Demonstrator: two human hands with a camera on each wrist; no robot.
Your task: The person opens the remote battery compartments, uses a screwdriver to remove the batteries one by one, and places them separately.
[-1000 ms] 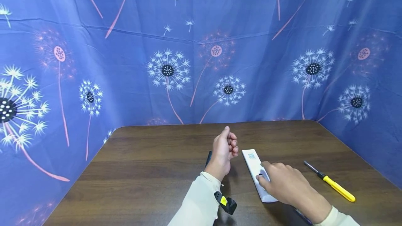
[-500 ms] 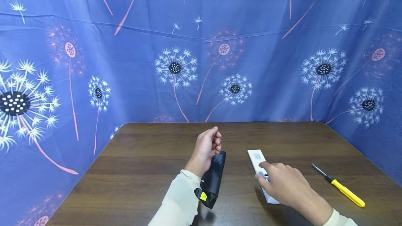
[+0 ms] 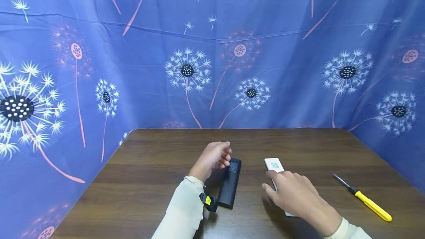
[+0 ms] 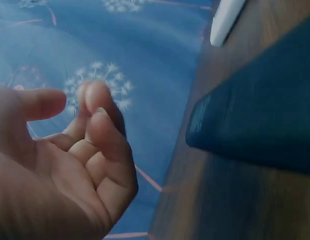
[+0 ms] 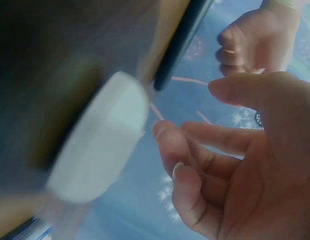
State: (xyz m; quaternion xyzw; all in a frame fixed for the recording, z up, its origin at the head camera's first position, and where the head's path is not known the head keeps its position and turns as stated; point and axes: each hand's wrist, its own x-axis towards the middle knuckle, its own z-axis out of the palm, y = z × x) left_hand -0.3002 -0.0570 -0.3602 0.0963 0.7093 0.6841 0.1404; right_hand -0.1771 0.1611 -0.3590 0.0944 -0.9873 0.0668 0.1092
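Observation:
A long black slab with rounded ends and small print at its far end lies on the table, shaped like a remote control turned face down. My left hand hovers just left of its far end, fingers loosely curled around nothing. To the right, a white slab of similar shape, with a printed code at the far end, lies mostly hidden beneath my right hand. That hand is palm down above it, thumb and fingers apart. In the right wrist view, a gap separates the fingers from the white slab's end.
A yellow-handled screwdriver lies on the wooden table at the right, its shaft pointing away. A blue curtain with dandelion prints hangs behind the table. A blue-and-white edged thing shows in the right wrist view's lower left corner.
My left hand has moved left, off the black slab, which now shows almost whole. My right hand has shifted slightly left over the white slab. The head view has turned a little left.

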